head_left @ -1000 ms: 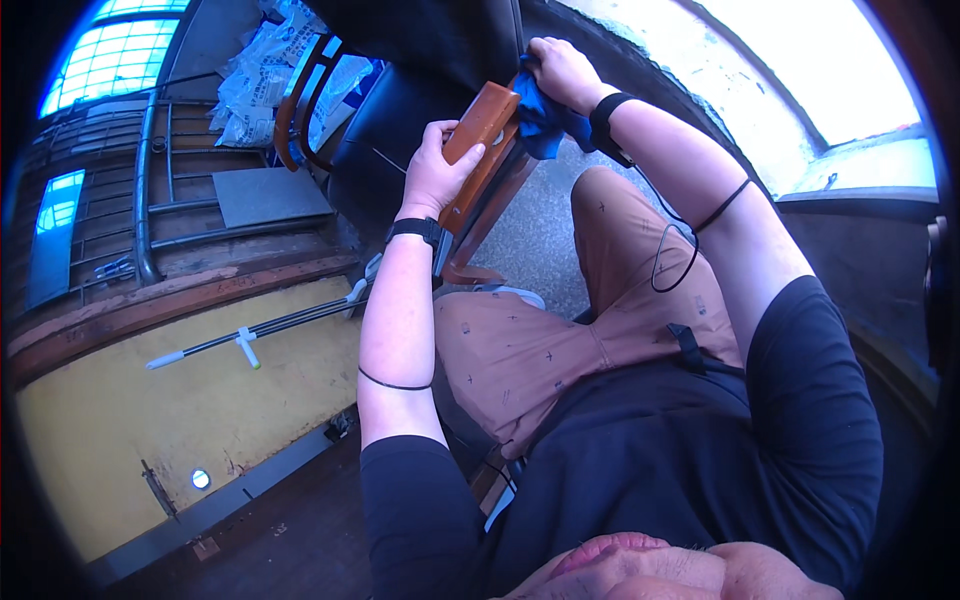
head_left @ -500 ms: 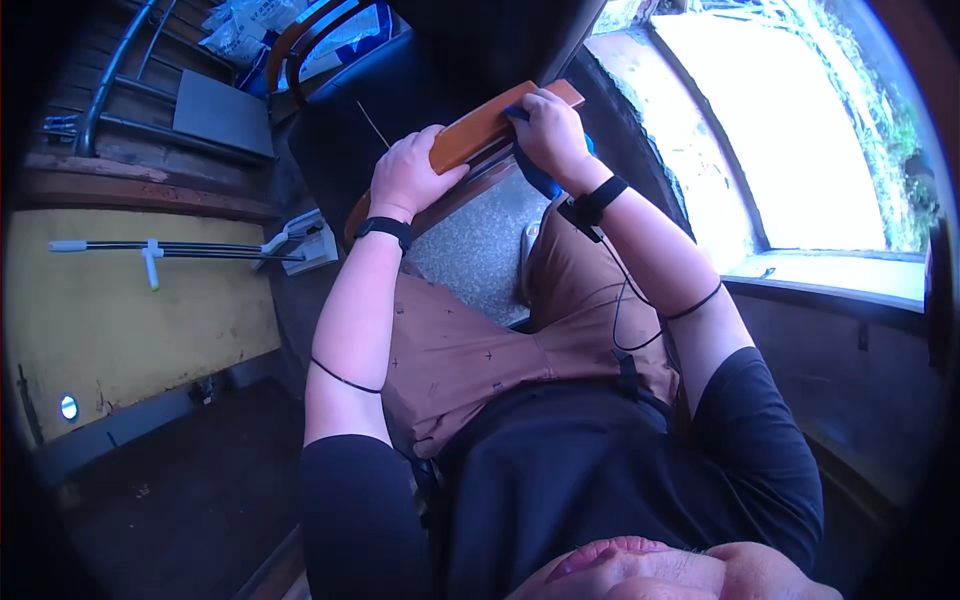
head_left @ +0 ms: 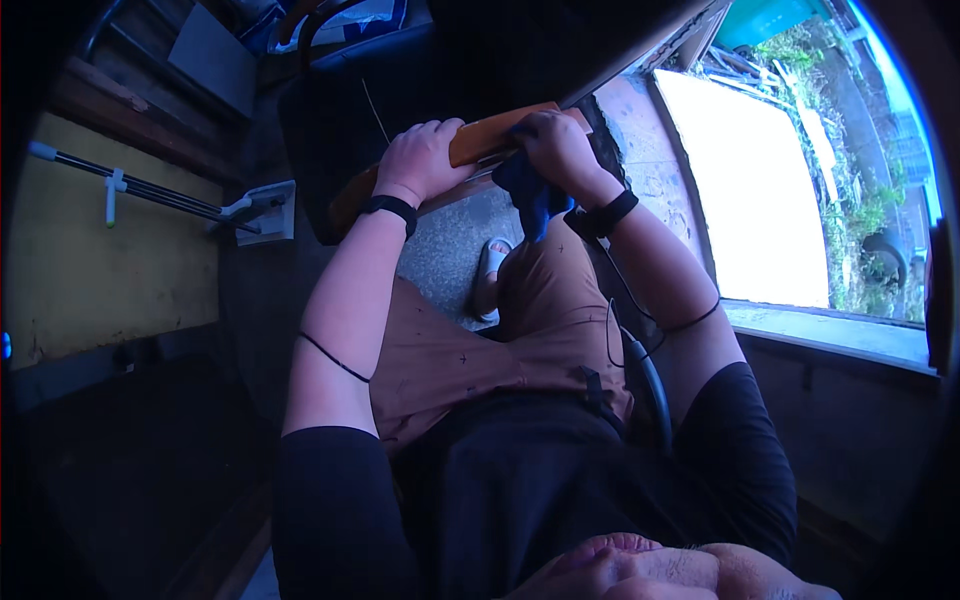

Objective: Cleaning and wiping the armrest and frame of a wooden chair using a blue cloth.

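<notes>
In front of me is a flat, orange-brown wooden rail (head_left: 495,136), slanting from lower left to upper right. It looks like part of a piece of furniture, but its whole shape is hidden. My left hand (head_left: 425,160) is wrapped round the rail near its middle, thumb on the near side. At the far right end my right hand (head_left: 565,150) grips a dark blue cloth (head_left: 530,195), pressing it against the wood. The cloth hangs below those fingers, over my knee.
A black seat (head_left: 330,120) lies beyond the rail. To the left, a flat mop (head_left: 268,212) with a thin pole leans by a yellow board (head_left: 120,245). A bright window opening (head_left: 750,190) takes up the right side. My slippered foot (head_left: 493,258) rests on the speckled floor (head_left: 437,245).
The view has shifted and turned a little. My right hand stays at the rail's right end, and more of the blue cloth now hangs in sight. My left hand keeps its grip.
</notes>
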Demonstrator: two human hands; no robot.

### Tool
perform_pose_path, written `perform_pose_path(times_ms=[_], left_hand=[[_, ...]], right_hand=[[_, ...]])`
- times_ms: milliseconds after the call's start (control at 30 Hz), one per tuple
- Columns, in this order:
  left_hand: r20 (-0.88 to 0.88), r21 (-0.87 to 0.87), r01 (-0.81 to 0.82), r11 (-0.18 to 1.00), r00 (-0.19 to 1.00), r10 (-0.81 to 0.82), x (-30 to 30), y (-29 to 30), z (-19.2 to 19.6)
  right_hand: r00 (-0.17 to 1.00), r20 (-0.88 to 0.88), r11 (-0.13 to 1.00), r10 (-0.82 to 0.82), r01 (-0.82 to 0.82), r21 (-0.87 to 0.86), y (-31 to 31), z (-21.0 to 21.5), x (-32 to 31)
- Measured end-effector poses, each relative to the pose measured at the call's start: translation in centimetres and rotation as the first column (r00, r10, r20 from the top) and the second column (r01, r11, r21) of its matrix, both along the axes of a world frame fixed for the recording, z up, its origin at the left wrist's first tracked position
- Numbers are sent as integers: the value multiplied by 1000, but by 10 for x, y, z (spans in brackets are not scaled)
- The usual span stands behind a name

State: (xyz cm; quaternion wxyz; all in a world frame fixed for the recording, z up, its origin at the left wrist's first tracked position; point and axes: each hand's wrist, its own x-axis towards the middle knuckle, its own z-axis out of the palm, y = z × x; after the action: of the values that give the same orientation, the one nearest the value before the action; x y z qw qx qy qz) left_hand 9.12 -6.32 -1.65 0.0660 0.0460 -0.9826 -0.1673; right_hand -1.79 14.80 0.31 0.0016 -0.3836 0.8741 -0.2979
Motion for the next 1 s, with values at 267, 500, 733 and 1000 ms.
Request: perform_pose_path(times_ms=[267,500,733,1000], left_hand=[[16,11,-7,1000,1000,7,0,0,3],[-33,14,32,999,999,-32,-10,8,5],[11,39,-13,999,1000,13,3,3,10],[-4,16,-1,1000,1000,1,-1,0,7]], right_hand=[[992,-107,997,-69,71,19,-10,-1,8],[969,-154,967,-193,214,137,12,0,-59],[993,-92,996,69,-64,61,-18,-6,-13],[981,-196,999,12,-5,34,-29,-16,-6]])
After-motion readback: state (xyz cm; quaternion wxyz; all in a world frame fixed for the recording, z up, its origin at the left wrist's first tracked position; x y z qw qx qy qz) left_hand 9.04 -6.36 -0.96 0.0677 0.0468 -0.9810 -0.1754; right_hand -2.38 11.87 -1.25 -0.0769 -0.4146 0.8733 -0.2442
